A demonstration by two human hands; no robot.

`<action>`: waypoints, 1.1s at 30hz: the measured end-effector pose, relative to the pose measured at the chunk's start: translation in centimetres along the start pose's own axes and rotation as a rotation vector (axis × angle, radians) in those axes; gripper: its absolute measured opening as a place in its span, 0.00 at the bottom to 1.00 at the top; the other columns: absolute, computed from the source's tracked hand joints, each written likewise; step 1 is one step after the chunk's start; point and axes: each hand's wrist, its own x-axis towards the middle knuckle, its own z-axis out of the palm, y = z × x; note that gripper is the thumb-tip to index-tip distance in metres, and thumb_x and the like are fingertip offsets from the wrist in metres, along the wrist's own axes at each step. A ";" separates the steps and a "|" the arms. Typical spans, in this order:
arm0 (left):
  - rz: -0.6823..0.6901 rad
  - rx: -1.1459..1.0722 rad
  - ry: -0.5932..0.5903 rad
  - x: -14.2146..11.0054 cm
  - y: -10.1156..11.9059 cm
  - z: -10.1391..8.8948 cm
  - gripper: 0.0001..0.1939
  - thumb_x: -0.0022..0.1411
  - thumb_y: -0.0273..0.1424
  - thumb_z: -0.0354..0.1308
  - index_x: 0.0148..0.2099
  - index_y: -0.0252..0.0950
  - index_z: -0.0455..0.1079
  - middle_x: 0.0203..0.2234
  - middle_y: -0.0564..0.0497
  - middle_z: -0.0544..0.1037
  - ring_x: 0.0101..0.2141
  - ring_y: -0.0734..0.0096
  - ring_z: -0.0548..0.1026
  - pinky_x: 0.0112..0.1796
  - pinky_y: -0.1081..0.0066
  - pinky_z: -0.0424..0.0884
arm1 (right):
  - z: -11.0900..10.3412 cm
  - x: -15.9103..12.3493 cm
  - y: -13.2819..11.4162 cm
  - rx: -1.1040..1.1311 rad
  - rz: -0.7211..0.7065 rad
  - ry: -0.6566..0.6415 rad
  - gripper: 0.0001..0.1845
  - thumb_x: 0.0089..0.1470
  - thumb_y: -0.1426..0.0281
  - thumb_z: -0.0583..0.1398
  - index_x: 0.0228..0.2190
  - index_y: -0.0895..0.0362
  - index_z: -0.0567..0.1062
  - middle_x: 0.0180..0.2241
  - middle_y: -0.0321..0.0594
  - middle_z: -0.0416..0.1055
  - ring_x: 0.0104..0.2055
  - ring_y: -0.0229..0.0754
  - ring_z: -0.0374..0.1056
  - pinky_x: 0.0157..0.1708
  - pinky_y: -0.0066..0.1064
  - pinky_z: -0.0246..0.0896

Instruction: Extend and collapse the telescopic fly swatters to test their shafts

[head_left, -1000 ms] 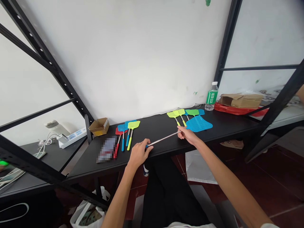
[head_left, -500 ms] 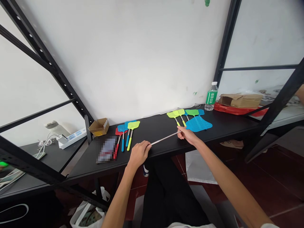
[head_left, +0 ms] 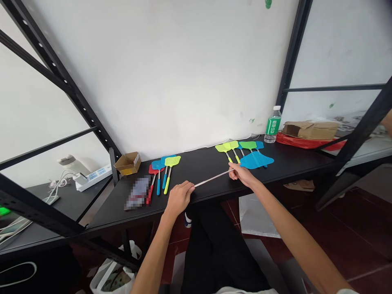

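Note:
A blue fly swatter (head_left: 256, 160) with an extended metal rod is stretched between my two hands above the table's front edge. My left hand (head_left: 180, 197) is closed round its handle end, which the fingers hide. Near the head, my right hand (head_left: 240, 173) pinches the rod. Behind my right hand lie several fly swatters, among them a yellow one (head_left: 221, 148) and a green one (head_left: 248, 145). To the left of my left hand rest a red swatter (head_left: 152, 179), blue ones (head_left: 158, 165) and a yellow-green swatter (head_left: 172, 161), all with short rods.
The black table (head_left: 202, 161) stands against a white wall, between black metal posts. A small open carton (head_left: 128, 164) and a blurred-out item (head_left: 138, 192) are at its left. A water bottle (head_left: 272, 125) stands at the back right, beside a cardboard box (head_left: 310, 130) on red plastic.
Both hands keep their hold on the swatter, almost still. Its blue head has tilted slightly, and a bit of a blue handle now shows beneath it.

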 end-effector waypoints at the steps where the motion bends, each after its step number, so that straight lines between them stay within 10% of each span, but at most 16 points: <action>1: -0.004 0.003 -0.003 0.0 0.0 0.0 0.20 0.76 0.38 0.37 0.42 0.41 0.69 0.35 0.51 0.77 0.30 0.67 0.72 0.35 0.68 0.62 | 0.0 0.0 0.0 0.001 -0.001 -0.004 0.30 0.61 0.52 0.56 0.14 0.55 0.64 0.13 0.34 0.56 0.21 0.38 0.55 0.27 0.34 0.50; 33: -0.026 0.033 -0.003 -0.1 0.3 -0.3 0.20 0.75 0.40 0.38 0.43 0.40 0.70 0.36 0.51 0.76 0.32 0.67 0.74 0.35 0.67 0.63 | 0.0 0.1 0.2 -0.011 0.018 0.018 0.30 0.62 0.52 0.56 0.13 0.55 0.65 0.13 0.34 0.55 0.21 0.39 0.54 0.26 0.34 0.50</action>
